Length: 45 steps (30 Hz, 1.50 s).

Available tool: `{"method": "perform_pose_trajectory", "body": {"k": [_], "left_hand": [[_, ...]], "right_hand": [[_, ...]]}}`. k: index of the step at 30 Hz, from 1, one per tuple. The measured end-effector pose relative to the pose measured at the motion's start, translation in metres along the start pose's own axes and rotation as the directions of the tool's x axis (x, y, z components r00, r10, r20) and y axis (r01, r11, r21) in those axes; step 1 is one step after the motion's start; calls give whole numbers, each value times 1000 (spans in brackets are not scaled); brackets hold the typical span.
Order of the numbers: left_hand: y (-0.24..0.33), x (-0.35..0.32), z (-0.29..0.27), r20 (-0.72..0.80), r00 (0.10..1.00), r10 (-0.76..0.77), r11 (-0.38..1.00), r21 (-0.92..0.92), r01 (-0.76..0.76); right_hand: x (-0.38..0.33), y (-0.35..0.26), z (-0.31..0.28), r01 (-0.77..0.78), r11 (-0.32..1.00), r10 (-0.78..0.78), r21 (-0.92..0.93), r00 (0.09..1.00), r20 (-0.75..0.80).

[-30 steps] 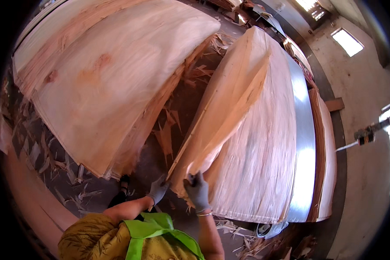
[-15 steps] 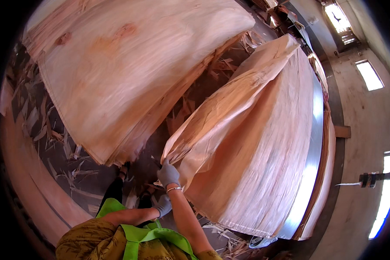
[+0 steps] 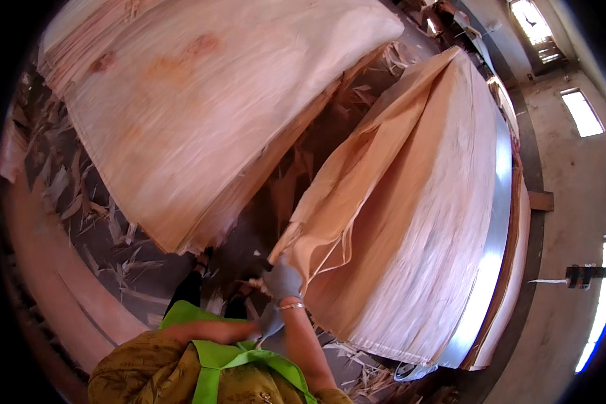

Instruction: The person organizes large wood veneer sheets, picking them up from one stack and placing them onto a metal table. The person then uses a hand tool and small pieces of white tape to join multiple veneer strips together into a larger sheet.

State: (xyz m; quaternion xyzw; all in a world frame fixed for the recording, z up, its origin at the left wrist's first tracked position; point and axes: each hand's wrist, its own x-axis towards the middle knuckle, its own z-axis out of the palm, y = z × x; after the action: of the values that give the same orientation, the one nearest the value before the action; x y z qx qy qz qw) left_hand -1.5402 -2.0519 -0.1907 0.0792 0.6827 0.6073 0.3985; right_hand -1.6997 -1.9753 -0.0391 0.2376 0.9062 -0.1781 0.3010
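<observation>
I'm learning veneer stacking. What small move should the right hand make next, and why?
Probably lift and draw the top sheet toward the body: the gloved right hand pinches its near corner, already curled up off the right stack. The left hand waits just below.

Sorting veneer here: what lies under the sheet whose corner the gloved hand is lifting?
Under the lifted sheet, held at its corner by the right hand, more pale veneer sheets lie stacked. How deep the stack goes is hidden. The left hand is low beside it.
</observation>
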Motion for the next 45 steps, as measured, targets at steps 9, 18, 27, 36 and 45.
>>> {"method": "perform_pose_trajectory", "body": {"k": [9, 18, 27, 36, 45], "left_hand": [[25, 14, 7, -111, 994, 10, 973, -227, -35], [126, -4, -14, -90, 989, -115, 981, -165, 99], [151, -5, -20, 43, 995, 86, 995, -48, -84], [129, 11, -18, 337, 930, 144, 949, 220, -227], [145, -8, -84, 699, 714, 40, 973, 137, -188]], "right_hand": [[-20, 142, -37, 218, 544, 404, 811, 779, -480], [48, 160, 45, 200, -200, 312, 959, 941, -131], [71, 131, -4, -22, 97, 278, 995, 961, -6], [67, 114, -14, 85, 171, 322, 982, 937, -138], [64, 132, 8, -66, 837, 390, 544, 768, -508]]}}
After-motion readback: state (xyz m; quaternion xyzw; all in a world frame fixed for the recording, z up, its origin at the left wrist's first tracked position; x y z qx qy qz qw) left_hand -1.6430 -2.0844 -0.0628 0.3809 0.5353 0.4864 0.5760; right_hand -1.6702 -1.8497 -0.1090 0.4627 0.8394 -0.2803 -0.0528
